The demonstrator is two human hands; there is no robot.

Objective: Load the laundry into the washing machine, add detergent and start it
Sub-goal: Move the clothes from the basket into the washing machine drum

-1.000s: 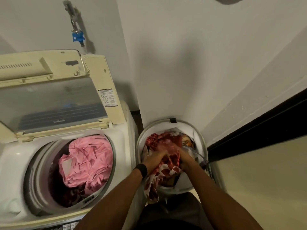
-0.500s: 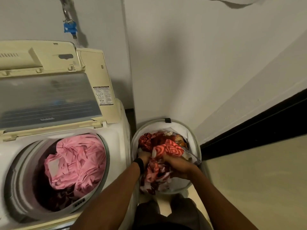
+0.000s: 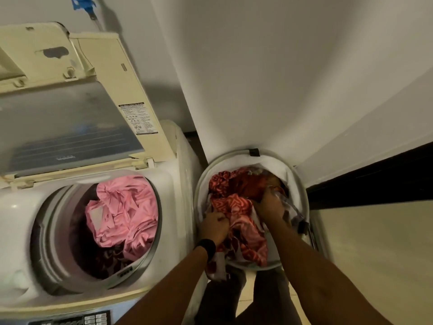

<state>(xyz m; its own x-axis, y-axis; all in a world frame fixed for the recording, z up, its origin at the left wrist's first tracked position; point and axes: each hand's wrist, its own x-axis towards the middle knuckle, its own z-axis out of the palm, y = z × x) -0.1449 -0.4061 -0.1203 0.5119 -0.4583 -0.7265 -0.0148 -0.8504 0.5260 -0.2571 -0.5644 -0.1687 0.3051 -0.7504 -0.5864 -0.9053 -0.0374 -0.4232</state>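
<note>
Parted since a moment ago, our left hand (image 3: 214,227) clutches the cloth (image 3: 243,219) in the hamper (image 3: 234,161) while our right hand (image 3: 269,204) digs in just beyond, grip untellable; loading continues, we judge, so next we lift the bundle leftward into the washer (image 3: 174,188).

Both arms (image 3: 164,285) are reaching forward and down, the left hand (image 3: 214,227) and right hand (image 3: 269,204) gripping red laundry (image 3: 239,207).
</note>
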